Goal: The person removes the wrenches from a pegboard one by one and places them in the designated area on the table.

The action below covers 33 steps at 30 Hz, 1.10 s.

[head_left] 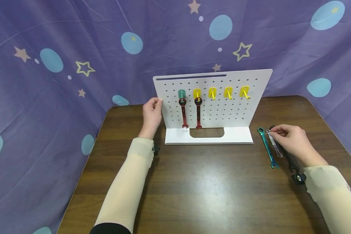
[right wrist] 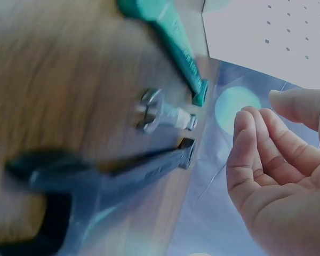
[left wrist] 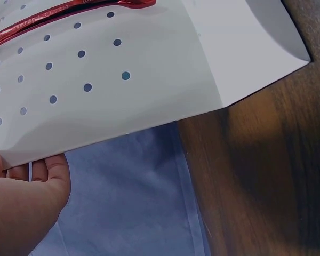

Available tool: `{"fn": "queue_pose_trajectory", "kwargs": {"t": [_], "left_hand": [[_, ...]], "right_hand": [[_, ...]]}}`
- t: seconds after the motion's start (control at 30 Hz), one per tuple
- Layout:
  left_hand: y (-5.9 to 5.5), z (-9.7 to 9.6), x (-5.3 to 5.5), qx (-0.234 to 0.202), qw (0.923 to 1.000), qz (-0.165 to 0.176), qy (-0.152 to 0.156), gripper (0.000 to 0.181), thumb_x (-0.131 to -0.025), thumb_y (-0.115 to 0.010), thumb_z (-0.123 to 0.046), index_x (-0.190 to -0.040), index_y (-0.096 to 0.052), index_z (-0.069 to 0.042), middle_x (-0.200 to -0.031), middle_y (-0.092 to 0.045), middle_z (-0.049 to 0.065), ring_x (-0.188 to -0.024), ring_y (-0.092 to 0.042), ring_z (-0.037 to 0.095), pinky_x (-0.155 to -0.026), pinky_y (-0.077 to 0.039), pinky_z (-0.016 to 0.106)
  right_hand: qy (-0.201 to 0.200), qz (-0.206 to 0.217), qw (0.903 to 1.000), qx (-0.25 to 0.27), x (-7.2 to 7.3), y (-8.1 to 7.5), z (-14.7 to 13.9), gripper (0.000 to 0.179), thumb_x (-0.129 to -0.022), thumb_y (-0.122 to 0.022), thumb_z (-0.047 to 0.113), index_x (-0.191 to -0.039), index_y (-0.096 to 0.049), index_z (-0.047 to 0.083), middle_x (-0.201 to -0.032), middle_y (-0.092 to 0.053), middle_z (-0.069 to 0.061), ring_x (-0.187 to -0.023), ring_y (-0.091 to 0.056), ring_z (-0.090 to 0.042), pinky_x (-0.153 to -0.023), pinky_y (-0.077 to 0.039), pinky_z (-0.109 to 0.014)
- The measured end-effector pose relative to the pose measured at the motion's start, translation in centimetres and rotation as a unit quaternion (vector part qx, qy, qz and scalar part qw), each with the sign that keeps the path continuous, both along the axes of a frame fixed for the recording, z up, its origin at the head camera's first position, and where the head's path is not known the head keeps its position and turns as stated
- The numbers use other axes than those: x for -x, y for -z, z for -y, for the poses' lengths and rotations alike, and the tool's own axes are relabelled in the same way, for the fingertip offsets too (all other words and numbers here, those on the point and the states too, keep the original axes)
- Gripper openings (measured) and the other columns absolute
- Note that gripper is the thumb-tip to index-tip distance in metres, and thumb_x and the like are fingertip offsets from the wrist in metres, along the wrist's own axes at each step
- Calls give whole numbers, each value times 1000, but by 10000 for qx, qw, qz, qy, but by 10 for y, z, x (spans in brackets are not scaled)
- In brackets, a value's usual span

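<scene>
In the head view my left hand (head_left: 152, 115) pinches the left edge of a white pegboard (head_left: 169, 113), thumb in front and fingers curled behind it in the left wrist view. One red wrench (head_left: 184, 113) hangs from a green hook (head_left: 181, 93), and a second red wrench (head_left: 198, 115) from a yellow hook (head_left: 197, 92). On the right, my right hand (head_left: 292, 141) hovers at the ring end of a small silver wrench (head_left: 275, 145). Its thumb stands apart from the bent fingers (right wrist: 245, 144), with nothing between. A green wrench (head_left: 267, 148) and a black wrench (head_left: 292, 165) flank the silver one.
Three more yellow hooks (head_left: 228, 92) line the right part of the board, without wrenches. The board's white base (head_left: 237, 136) stands on the brown wooden table (head_left: 193, 182). Behind hangs a purple curtain (head_left: 169, 39) with stars and dots.
</scene>
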<state>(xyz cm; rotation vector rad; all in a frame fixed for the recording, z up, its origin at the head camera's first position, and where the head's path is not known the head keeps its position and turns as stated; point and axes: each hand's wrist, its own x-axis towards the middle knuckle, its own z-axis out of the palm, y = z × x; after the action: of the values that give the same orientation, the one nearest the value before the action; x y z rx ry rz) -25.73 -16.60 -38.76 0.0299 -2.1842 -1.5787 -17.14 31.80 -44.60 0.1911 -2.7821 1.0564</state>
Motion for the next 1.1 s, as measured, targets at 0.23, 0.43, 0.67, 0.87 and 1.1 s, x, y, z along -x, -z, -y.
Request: {"fn": "queue_pose_trajectory", "kwargs": {"t": [0.23, 0.43, 0.67, 0.87, 1.1], "left_hand": [[-1, 0, 1, 20, 10000, -35, -18, 18, -103, -60, -7, -95, -67, 7, -67, -45, 2, -61, -41, 12, -57, -36, 26], [-1, 0, 0, -13, 10000, 60, -19, 18, -103, -60, -8, -97, -68, 7, -67, -46, 3, -61, -41, 11, -57, -35, 25], [1, 1, -1, -57, 10000, 40, 5, 19, -103, -60, -7, -96, -68, 8, -66, -45, 2, -59, -40, 10, -56, -35, 25], [3, 0, 0, -85, 9999, -72, -1, 17, -102, -61, -5, -94, -67, 8, -64, -43, 1, -59, -39, 10, -56, -34, 25], [2, -1, 0, -88, 9999, -118, -4, 16, -102, -61, -4, -93, -67, 9, -64, -43, 1, -59, -39, 10, -56, -34, 25]], "right_hand": [[-58, 125, 9996, 226, 1, -4, 16, 25, -99, -69, 25, -108, -72, 2, -99, -71, -13, -80, -62, -14, -63, -47, -17], [-246, -57, 9994, 230, 4, -5, 30, 20, -98, -71, 20, -107, -72, 2, -99, -72, -12, -81, -65, -17, -64, -47, -16], [-481, 74, 9980, 393, 5, -3, 48, 22, -98, -70, 20, -111, -72, 1, -102, -71, -12, -87, -65, -24, -67, -48, -16], [-544, 57, 9972, 514, 7, -4, 61, 21, -98, -71, 18, -110, -73, 2, -100, -72, -10, -85, -64, -23, -67, -49, -17], [-603, 81, 9970, 485, 15, -6, 77, 23, -97, -72, 18, -111, -72, 0, -100, -73, -10, -87, -67, -23, -69, -49, -17]]}}
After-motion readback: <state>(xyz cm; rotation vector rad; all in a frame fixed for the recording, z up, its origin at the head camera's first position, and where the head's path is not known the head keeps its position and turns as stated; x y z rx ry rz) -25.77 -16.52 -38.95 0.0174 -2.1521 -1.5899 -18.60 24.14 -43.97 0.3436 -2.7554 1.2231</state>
